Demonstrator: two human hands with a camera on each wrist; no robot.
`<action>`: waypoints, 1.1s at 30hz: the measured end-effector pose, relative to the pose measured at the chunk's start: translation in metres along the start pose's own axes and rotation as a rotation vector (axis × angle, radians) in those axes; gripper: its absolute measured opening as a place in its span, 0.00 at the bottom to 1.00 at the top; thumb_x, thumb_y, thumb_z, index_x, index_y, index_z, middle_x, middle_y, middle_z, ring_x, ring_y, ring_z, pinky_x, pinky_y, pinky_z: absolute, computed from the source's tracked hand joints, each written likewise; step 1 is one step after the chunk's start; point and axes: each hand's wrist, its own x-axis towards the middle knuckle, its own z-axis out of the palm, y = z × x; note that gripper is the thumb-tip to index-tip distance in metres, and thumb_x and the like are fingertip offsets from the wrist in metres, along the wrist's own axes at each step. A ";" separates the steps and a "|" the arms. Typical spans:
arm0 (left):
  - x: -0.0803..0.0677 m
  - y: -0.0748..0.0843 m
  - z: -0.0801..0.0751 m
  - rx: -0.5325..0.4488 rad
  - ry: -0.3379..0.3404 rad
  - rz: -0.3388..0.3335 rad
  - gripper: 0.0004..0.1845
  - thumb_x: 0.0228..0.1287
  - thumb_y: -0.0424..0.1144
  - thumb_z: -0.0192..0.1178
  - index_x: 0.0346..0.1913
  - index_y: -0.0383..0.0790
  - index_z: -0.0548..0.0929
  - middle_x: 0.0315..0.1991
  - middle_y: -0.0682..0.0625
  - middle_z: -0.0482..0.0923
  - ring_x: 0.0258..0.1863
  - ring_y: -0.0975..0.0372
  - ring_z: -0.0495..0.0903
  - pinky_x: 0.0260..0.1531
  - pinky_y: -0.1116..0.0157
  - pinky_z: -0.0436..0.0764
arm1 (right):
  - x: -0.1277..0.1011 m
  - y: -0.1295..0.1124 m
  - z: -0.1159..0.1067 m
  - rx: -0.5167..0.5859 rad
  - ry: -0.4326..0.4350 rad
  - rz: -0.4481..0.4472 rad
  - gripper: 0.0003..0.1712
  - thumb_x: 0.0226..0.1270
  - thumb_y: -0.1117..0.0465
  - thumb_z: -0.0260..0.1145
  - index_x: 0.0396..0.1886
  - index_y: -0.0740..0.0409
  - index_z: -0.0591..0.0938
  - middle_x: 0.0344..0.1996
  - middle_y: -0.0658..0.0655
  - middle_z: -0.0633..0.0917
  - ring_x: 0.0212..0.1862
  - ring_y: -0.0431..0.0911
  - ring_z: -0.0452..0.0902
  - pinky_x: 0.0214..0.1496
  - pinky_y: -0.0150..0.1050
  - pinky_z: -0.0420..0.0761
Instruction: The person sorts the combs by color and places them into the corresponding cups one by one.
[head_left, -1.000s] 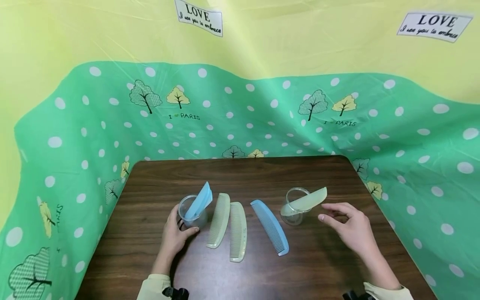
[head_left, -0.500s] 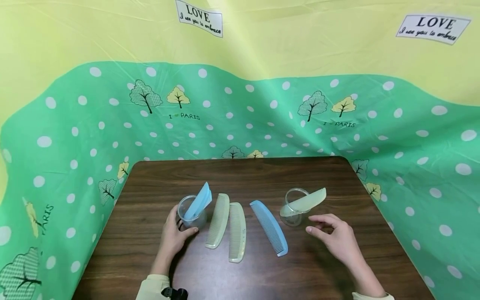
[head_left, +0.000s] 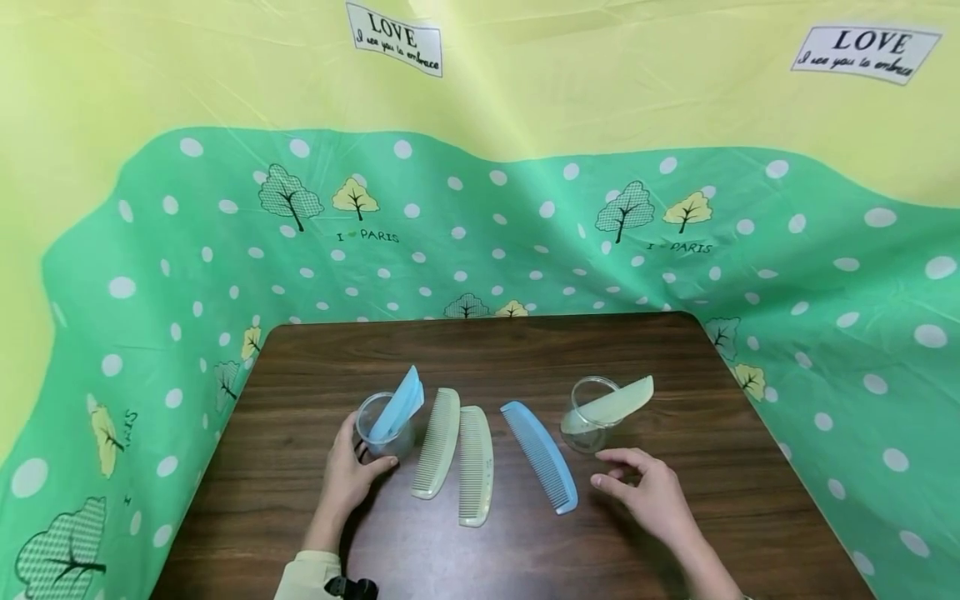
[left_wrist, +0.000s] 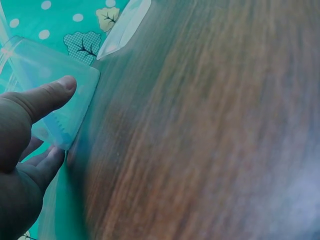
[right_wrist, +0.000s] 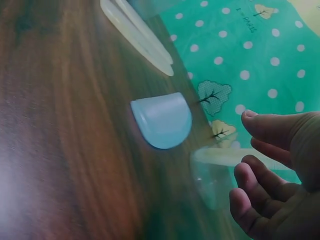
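Well, left hand (head_left: 348, 471): I saw its thumb and fingers curled around the left cup (head_left: 405, 444), which stood on the counter (head_left: 480, 354).
Inside that cup: blue combs or one blue comb (head_left: 399, 406) leaned over the rim; I could not tell how many.
Right hand (head_left: 648, 492): it held nothing. Its fingers were a little bent and the thumb was apart from them, near the loose blue comb (head_left: 540, 457).
Loose blue comb's place: it lay on the counter between the green pair and the right cup (head_left: 585, 440).
Green pair: the left green comb (head_left: 437, 444) and the right green comb (head_left: 476, 467) lay side by side.
Right cup: a pale green comb (head_left: 611, 405) leaned in it, one end sticking far out.
Good way: I thought a soft, steady hold suited the left cup, as it looked light. For the loose blue comb, I judged a pinch on its smooth back best, with no bump to the right cup.
Writing: the left patch (head_left: 393, 40) and right patch (head_left: 866, 54) said "LOVE" and "I see you to embrace". The cloth (head_left: 495, 233) said "PARIS". Marks on the right green comb were too tiny to read.
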 end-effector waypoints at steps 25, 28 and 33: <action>0.001 0.000 -0.001 0.017 -0.007 -0.009 0.55 0.46 0.24 0.80 0.77 0.40 0.60 0.74 0.37 0.63 0.75 0.44 0.65 0.71 0.54 0.72 | -0.004 0.008 0.039 0.029 -0.102 0.163 0.25 0.54 0.58 0.82 0.54 0.53 0.87 0.48 0.53 0.89 0.41 0.41 0.84 0.40 0.30 0.80; 0.001 -0.001 -0.001 0.014 -0.009 -0.009 0.55 0.46 0.24 0.80 0.77 0.40 0.60 0.74 0.38 0.63 0.75 0.44 0.65 0.71 0.54 0.72 | -0.005 0.008 0.043 0.014 -0.100 0.169 0.26 0.54 0.58 0.83 0.54 0.53 0.88 0.47 0.52 0.89 0.41 0.42 0.83 0.41 0.31 0.81; 0.000 -0.001 0.000 0.011 -0.009 -0.011 0.55 0.47 0.24 0.80 0.77 0.41 0.59 0.74 0.38 0.62 0.75 0.44 0.64 0.71 0.54 0.72 | -0.006 0.007 0.049 -0.014 -0.092 0.160 0.27 0.53 0.58 0.83 0.54 0.53 0.87 0.47 0.52 0.88 0.41 0.43 0.82 0.40 0.31 0.80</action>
